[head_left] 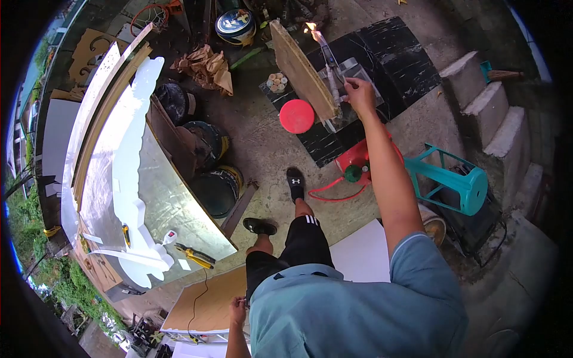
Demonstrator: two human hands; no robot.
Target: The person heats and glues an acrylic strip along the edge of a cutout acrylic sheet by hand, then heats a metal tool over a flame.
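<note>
My right hand is stretched out far ahead, its fingers closed in a pinch on the near end of a long thin piece. Orange flame burns at that piece's far tip; its exact kind is unclear. Just left of it, a thick wooden board stands on edge on a black panel. A pale tubular part lies between board and fingers. Low by my hip, my left hand has curled fingers; whatever is in them is too small to name.
A red lid lies beside the board. Nearer me are a red tank with a hose and a teal stool. Concrete steps rise at right. Pliers and a white cutout lie on the left metal-topped table.
</note>
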